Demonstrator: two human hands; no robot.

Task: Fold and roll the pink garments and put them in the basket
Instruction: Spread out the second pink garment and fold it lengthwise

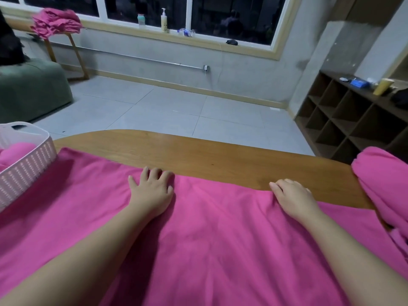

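Garments in pink number four that we can count: one sheet-like garment (220,228) spread over our table (220,155), one bundle (386,195) at the right edge, one roll (15,154) inside the basket (28,164) at near left, half hidden, and a far pile (56,22). Our left hand (152,188) rests flat, fingers relaxed; our right hand (293,195) pinches the garment's far hem.
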